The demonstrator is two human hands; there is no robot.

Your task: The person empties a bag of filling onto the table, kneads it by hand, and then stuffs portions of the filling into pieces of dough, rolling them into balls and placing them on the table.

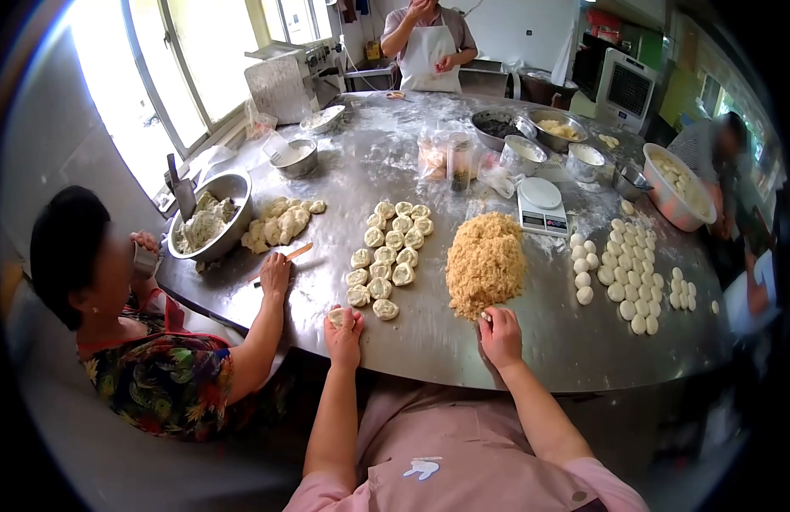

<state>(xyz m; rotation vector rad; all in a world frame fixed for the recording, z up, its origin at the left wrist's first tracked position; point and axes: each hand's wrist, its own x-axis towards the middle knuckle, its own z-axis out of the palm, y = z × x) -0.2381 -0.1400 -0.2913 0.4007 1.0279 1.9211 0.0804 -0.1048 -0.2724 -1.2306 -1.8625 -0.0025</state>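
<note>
My left hand is at the table's front edge, its fingers curled round a piece of pale dough. Just beyond it, rows of shaped dough pieces lie on the steel table. At the near end of a large heap of crumbly yellow-brown filling is my right hand, fingers drawn together; a small pale bit shows at the fingertips, too small to name. Many smooth round dough balls lie to the right.
A co-worker sits at left, one hand on a wooden stick, near a dough bowl. Another person stands across the table. A scale, bowls and a pink tub stand beyond the filling; a person is at right.
</note>
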